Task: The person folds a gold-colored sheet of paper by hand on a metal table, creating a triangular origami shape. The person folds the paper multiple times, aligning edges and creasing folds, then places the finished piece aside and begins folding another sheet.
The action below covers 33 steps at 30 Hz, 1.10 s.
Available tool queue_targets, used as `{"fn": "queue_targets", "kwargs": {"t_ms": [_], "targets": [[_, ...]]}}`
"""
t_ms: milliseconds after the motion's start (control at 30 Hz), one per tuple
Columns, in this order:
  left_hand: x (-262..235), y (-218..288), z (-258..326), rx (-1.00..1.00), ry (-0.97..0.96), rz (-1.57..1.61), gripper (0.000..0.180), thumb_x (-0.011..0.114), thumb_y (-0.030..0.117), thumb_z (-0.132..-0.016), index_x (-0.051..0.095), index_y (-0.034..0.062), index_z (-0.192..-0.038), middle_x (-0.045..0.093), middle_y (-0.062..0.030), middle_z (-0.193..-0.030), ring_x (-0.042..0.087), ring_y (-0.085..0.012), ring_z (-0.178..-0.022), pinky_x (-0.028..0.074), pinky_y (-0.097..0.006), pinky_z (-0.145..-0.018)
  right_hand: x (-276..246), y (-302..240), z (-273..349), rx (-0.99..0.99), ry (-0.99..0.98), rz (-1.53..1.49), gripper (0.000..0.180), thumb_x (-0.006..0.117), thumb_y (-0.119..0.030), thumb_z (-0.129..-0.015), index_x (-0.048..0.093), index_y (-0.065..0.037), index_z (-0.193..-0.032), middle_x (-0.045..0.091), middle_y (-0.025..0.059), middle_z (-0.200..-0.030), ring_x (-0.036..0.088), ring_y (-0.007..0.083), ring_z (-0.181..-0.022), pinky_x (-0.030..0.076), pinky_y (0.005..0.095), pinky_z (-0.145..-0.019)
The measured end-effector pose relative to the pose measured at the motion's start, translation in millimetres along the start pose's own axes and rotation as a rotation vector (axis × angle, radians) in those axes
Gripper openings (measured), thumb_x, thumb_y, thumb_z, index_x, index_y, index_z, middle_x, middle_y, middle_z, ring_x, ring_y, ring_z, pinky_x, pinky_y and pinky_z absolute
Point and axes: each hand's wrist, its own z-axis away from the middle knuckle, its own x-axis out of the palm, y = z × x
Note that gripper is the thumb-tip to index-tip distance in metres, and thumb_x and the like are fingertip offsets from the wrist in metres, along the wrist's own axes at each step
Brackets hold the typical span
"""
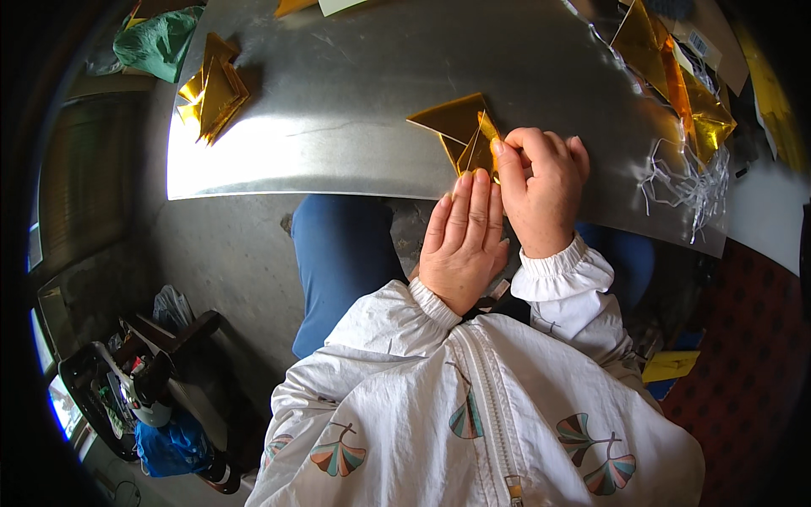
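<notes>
A partly folded piece of gold foil paper [460,122] lies at the near edge of the metal tabletop, with angular flaps standing up. My left hand [460,245] is flat, its fingers stretched out and their tips touching the near edge of the paper. On the paper's right side, my right hand [545,182] pinches a narrow upright flap between thumb and fingers. Part of the fold is hidden behind my fingertips.
Folded gold foil pieces [215,89] stand at the table's left. More gold foil [676,80] and a bundle of white strings [688,182] lie at the right. A green plastic bag [160,42] is at the far left. The metal tabletop [338,101] ends just before my legs.
</notes>
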Motion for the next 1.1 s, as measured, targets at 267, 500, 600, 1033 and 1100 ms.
{"fn": "queue_targets", "kwargs": {"t_ms": [267, 500, 600, 1033, 1100], "targets": [[-5, -3, -1, 0.010, -0.017, 0.082, 0.069, 0.065, 0.038, -0.080, 0.051, 0.0053, -0.138, 0.046, -0.0111, -0.148, 0.041, -0.0249, -0.140, 0.028, -0.041, -0.116, -1, 3, -18, 0.004, -0.057, -0.058, 0.020, 0.070, -0.022, -0.086, 0.060, -0.011, -0.073, 0.059, -0.0009, -0.063, 0.054, 0.0184, -0.059, 0.034, 0.0383, -0.080], [-6, -4, -1, 0.011, -0.022, 0.112, 0.070, 0.067, 0.035, -0.077, 0.051, 0.0051, -0.138, 0.047, -0.0113, -0.148, 0.042, -0.0247, -0.139, 0.029, -0.040, -0.115, 9, 13, -44, -0.025, -0.086, -0.042, 0.036, 0.076, -0.033, -0.082, 0.056, -0.009, -0.063, 0.057, -0.0004, -0.054, 0.049, 0.0168, -0.048, 0.033, 0.0370, -0.075], [-6, -4, -2, 0.007, -0.015, 0.087, 0.073, 0.069, 0.036, -0.075, 0.051, 0.0052, -0.138, 0.047, -0.0112, -0.147, 0.042, -0.0245, -0.139, 0.030, -0.040, -0.115, 13, 15, -51, -0.037, -0.104, 0.002, 0.042, 0.076, -0.038, -0.082, 0.055, -0.009, -0.060, 0.056, 0.0005, -0.054, 0.050, 0.0191, -0.049, 0.033, 0.0382, -0.077], [-3, -3, -5, -0.012, 0.057, 0.087, 0.076, 0.072, 0.038, -0.071, 0.053, 0.0087, -0.138, 0.048, -0.0082, -0.147, 0.042, -0.0221, -0.138, 0.030, -0.042, -0.112, -23, 15, 32, -0.065, 0.044, -0.250, 0.006, 0.068, -0.014, -0.084, 0.069, -0.008, -0.082, 0.067, 0.0042, -0.090, 0.063, 0.0242, -0.087, 0.042, 0.0420, -0.090], [-3, -2, -4, -0.010, 0.048, 0.074, 0.075, 0.072, 0.039, -0.072, 0.053, 0.0091, -0.139, 0.047, -0.0074, -0.148, 0.042, -0.0215, -0.139, 0.029, -0.042, -0.113, -18, 15, 34, -0.060, 0.052, -0.208, 0.006, 0.068, -0.014, -0.084, 0.068, -0.009, -0.082, 0.068, 0.0039, -0.090, 0.064, 0.0239, -0.088, 0.040, 0.0431, -0.091]]}}
